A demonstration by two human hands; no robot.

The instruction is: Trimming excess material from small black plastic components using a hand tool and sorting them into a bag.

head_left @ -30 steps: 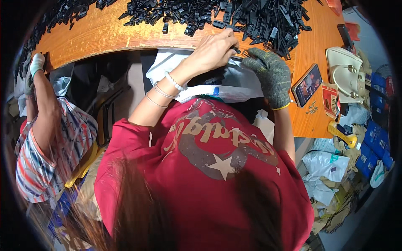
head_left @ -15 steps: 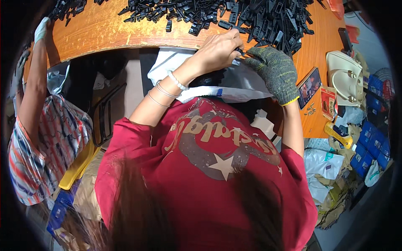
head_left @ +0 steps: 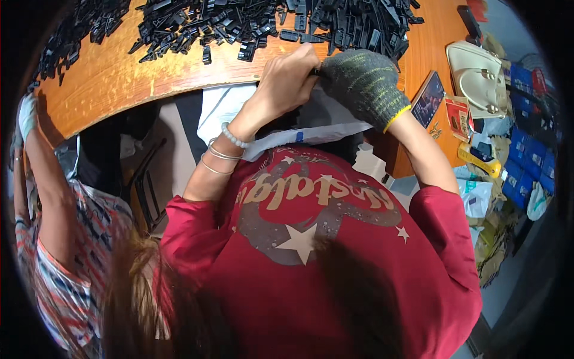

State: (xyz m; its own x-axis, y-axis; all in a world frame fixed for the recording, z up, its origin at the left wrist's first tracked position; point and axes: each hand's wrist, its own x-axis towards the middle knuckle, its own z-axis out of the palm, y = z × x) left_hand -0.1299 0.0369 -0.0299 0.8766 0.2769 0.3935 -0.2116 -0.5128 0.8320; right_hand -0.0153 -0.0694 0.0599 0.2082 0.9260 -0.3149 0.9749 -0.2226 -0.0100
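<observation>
My bare left hand [head_left: 288, 79], with a bead bracelet and bangles at its wrist, is closed on a small black plastic part [head_left: 315, 72], mostly hidden by the fingers. Against it, my right hand [head_left: 362, 81] in a grey knitted glove with a yellow cuff is also closed, its fingertips meeting the left hand's at that part. What the gloved fingers pinch is too hidden to tell apart from it. Both hands are above a white plastic bag [head_left: 269, 141], at the table's near edge. Just beyond them lies a heap of black plastic clips [head_left: 353, 27].
The curved wooden table [head_left: 113, 90] holds more black parts. At right are a phone [head_left: 428, 99], a red packet [head_left: 459, 116], a cream handbag [head_left: 476, 66] and a yellow-handled tool [head_left: 480, 160]. A co-worker's gloved hand [head_left: 28, 116] is at far left.
The view has swung, shifting the scene left. My gloved right hand has turned and closed in against my left hand, covering more of the small black part between them.
</observation>
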